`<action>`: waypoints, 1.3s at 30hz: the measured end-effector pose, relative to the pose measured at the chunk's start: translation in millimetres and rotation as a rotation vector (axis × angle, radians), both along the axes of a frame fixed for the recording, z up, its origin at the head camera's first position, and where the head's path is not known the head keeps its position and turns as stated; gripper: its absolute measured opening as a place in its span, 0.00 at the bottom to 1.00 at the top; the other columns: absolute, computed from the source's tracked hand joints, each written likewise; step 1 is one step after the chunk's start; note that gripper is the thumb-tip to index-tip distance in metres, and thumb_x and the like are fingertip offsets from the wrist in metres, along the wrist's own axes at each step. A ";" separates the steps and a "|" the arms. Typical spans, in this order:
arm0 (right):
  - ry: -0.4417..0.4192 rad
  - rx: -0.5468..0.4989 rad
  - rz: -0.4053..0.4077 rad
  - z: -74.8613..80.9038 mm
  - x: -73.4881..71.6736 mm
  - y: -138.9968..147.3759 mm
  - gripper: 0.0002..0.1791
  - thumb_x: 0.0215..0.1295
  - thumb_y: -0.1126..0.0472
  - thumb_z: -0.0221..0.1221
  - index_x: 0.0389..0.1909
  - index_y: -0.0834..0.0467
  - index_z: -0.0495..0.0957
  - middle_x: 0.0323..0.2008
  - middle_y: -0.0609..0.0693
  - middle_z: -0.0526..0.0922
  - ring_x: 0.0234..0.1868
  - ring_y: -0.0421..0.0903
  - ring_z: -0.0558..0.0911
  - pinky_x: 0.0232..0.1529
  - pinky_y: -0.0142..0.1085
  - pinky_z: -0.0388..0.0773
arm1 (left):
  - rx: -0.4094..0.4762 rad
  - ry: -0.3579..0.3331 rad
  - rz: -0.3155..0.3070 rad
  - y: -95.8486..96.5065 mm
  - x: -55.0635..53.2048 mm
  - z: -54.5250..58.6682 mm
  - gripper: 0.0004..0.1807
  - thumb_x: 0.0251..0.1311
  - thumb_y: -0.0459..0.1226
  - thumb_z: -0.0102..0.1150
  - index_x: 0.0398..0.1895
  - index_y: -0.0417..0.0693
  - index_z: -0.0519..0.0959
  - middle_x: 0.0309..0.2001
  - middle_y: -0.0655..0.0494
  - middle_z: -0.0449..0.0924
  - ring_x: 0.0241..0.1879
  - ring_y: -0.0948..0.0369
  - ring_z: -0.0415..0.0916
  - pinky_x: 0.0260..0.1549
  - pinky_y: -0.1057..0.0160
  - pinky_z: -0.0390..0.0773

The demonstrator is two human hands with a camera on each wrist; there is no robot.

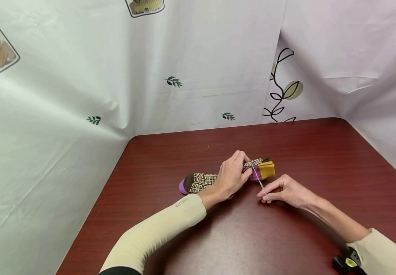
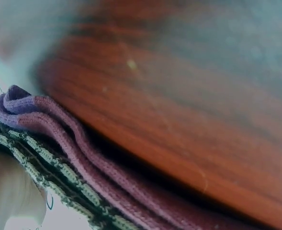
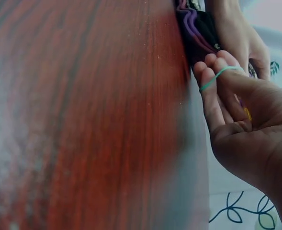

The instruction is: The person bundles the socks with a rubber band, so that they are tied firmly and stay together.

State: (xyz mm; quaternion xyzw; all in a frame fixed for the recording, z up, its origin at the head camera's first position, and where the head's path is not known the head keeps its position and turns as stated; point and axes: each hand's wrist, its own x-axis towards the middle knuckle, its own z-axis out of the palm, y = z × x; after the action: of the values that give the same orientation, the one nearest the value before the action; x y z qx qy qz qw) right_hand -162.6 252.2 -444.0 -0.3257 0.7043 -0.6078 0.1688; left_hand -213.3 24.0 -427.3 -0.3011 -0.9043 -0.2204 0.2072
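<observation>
A pair of brown-and-cream patterned socks [image 1: 203, 182] lies on top of purple socks [image 2: 83, 146] whose cuffs [image 1: 266, 169] are yellow. My left hand [image 1: 232, 173] grips this stack from above around its middle, covering part of it. From the cuff end a thin rubber band [image 1: 259, 180] is stretched toward me. My right hand [image 1: 288, 192] pinches the band's near end between thumb and fingers, low over the table. In the right wrist view the band [image 3: 220, 75] looks pale green and loops across the fingertips.
The dark red wooden table [image 1: 253, 236] has rounded far corners. White printed cloth [image 1: 198, 99] hangs behind it and along both sides. A small black object [image 1: 347, 262] is at the right sleeve [image 1: 383, 252].
</observation>
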 end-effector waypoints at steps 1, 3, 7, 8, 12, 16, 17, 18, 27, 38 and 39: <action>0.034 0.003 0.011 0.4 -0.1 -0.6 0.09 0.70 0.74 0.65 0.45 0.76 0.86 0.38 0.67 0.90 0.37 0.44 0.90 0.40 0.36 0.87 | 0.000 -0.002 0.000 0.0 0.0 0.1 0.13 0.65 0.38 0.70 0.47 0.51 0.76 0.44 0.61 0.79 0.39 0.60 0.83 0.40 0.59 0.84; 0.100 0.006 0.026 0.8 -0.4 -1.5 0.08 0.69 0.73 0.66 0.46 0.73 0.88 0.38 0.64 0.90 0.39 0.44 0.90 0.41 0.35 0.86 | -0.001 -0.003 0.002 0.0 0.1 0.2 0.13 0.65 0.38 0.70 0.47 0.51 0.76 0.44 0.61 0.79 0.39 0.60 0.83 0.40 0.59 0.84; 0.237 -0.012 0.025 0.7 -1.2 -3.5 0.08 0.67 0.73 0.68 0.45 0.68 0.90 0.39 0.60 0.91 0.42 0.44 0.90 0.46 0.32 0.84 | -0.005 0.000 0.009 0.3 -0.3 -0.2 0.13 0.64 0.39 0.71 0.47 0.50 0.76 0.43 0.61 0.78 0.39 0.60 0.83 0.40 0.59 0.84; 0.268 -0.021 0.021 0.5 -1.4 -4.2 0.08 0.67 0.74 0.68 0.44 0.67 0.90 0.39 0.60 0.91 0.43 0.44 0.90 0.47 0.32 0.84 | -0.006 -0.002 0.009 0.4 -0.3 -0.3 0.14 0.65 0.39 0.71 0.47 0.50 0.76 0.43 0.61 0.78 0.39 0.60 0.83 0.40 0.60 0.84; 0.341 -0.065 0.015 0.8 -1.3 -8.5 0.09 0.65 0.75 0.69 0.44 0.67 0.90 0.40 0.59 0.91 0.45 0.45 0.90 0.48 0.32 0.84 | -0.010 -0.021 0.007 0.7 0.3 -0.4 0.14 0.66 0.40 0.71 0.47 0.51 0.75 0.44 0.62 0.78 0.40 0.61 0.83 0.42 0.60 0.84; 0.360 -0.077 0.003 3.0 1.1 -13.0 0.11 0.63 0.76 0.69 0.46 0.66 0.90 0.43 0.57 0.92 0.48 0.43 0.90 0.50 0.30 0.83 | -0.014 -0.036 0.003 1.1 1.2 -0.8 0.14 0.67 0.41 0.71 0.47 0.52 0.75 0.45 0.62 0.78 0.42 0.61 0.83 0.44 0.60 0.84; 0.363 -0.077 -0.001 3.4 1.8 -13.9 0.12 0.63 0.76 0.69 0.46 0.66 0.90 0.44 0.57 0.92 0.49 0.43 0.90 0.51 0.30 0.83 | -0.014 -0.038 0.003 1.2 1.3 -0.9 0.14 0.67 0.40 0.71 0.47 0.52 0.75 0.45 0.62 0.78 0.42 0.60 0.83 0.44 0.59 0.84; 0.367 -0.075 -0.006 3.8 2.4 -14.6 0.12 0.63 0.77 0.70 0.47 0.66 0.90 0.45 0.57 0.92 0.49 0.43 0.90 0.51 0.30 0.82 | -0.014 -0.039 0.001 1.3 1.4 -1.1 0.14 0.67 0.40 0.71 0.47 0.51 0.75 0.45 0.62 0.78 0.42 0.60 0.83 0.44 0.59 0.84; 0.307 -0.014 -0.063 8.8 7.5 -20.4 0.16 0.61 0.76 0.71 0.48 0.59 0.91 0.46 0.53 0.92 0.51 0.48 0.89 0.53 0.31 0.82 | -0.032 -0.052 0.008 1.8 1.3 -1.5 0.14 0.66 0.39 0.71 0.48 0.52 0.75 0.45 0.62 0.78 0.41 0.59 0.84 0.43 0.60 0.84; 0.261 -0.070 -0.068 6.3 9.8 -23.7 0.12 0.68 0.75 0.66 0.45 0.59 0.92 0.42 0.57 0.92 0.44 0.50 0.90 0.46 0.32 0.84 | -0.053 -0.067 -0.010 2.8 2.0 -3.5 0.14 0.68 0.40 0.70 0.48 0.51 0.75 0.46 0.61 0.78 0.41 0.61 0.82 0.45 0.61 0.84; 0.249 -0.072 -0.070 6.1 10.1 -23.8 0.12 0.69 0.75 0.66 0.44 0.59 0.92 0.42 0.57 0.92 0.44 0.49 0.90 0.46 0.32 0.84 | -0.055 -0.068 -0.010 2.9 2.1 -3.5 0.14 0.68 0.40 0.70 0.48 0.51 0.75 0.46 0.61 0.78 0.41 0.61 0.82 0.45 0.61 0.84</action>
State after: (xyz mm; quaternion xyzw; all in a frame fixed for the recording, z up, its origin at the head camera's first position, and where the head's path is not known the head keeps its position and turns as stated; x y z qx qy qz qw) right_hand -152.5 228.4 -437.8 -0.3798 0.7085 -0.5929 0.0473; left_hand -211.2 27.0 -430.8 -0.3037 -0.9150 -0.2068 0.1668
